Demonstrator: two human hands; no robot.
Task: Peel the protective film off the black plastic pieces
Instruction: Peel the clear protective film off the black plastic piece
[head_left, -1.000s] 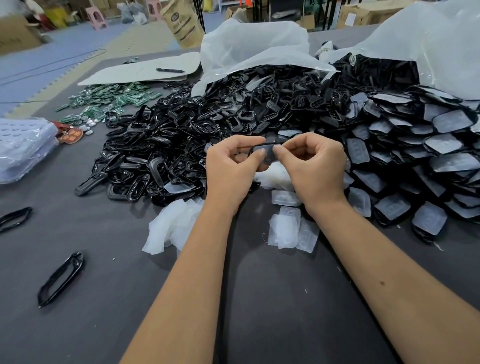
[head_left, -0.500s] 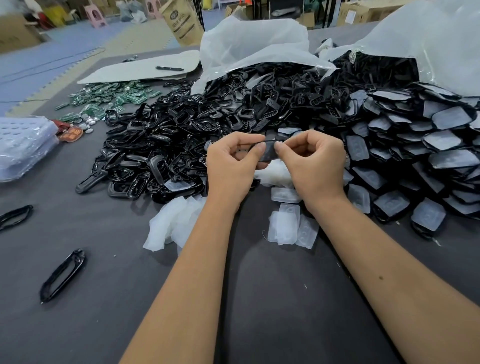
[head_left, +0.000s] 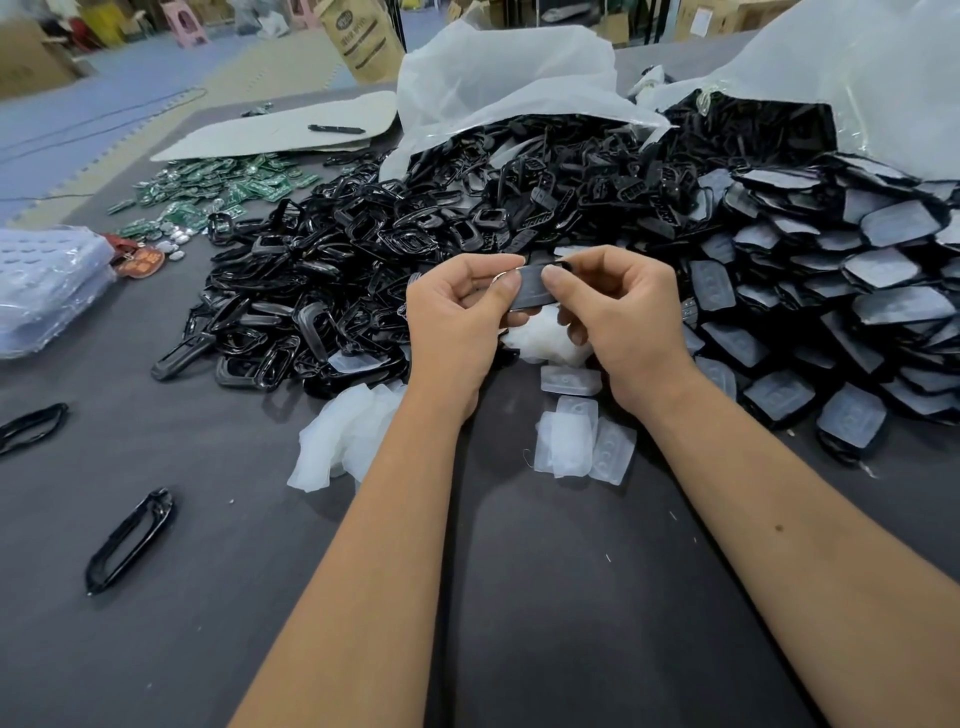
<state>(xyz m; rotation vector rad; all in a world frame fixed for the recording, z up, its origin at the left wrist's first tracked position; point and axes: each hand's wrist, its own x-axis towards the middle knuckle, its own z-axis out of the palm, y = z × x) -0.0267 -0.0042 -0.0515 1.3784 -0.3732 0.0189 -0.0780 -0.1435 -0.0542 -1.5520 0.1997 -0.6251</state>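
Two hands work over a dark table (head_left: 519, 597). The left hand (head_left: 457, 322) and right hand (head_left: 623, 322) together hold one black plastic piece (head_left: 530, 288), raised above the table between them; each pinches one end narrowly, thumb against curled fingers. Whether any film is still on the piece cannot be told.

Directly below the grip lie about four clear peeled films (head_left: 582, 431), flat and overlapping, with a crumpled white wad (head_left: 550, 340) just under the right hand. A second heap of crumpled film (head_left: 343, 441) sits below and left of the left hand.

Beyond and left of the grip, a pile of black frames (head_left: 337, 280), too many to count. To the right, a pile of film-covered pieces (head_left: 831, 291), likewise uncountable. Two loose black frames lie well to the left: one (head_left: 130, 540) nearer, one (head_left: 31, 426) at the edge.
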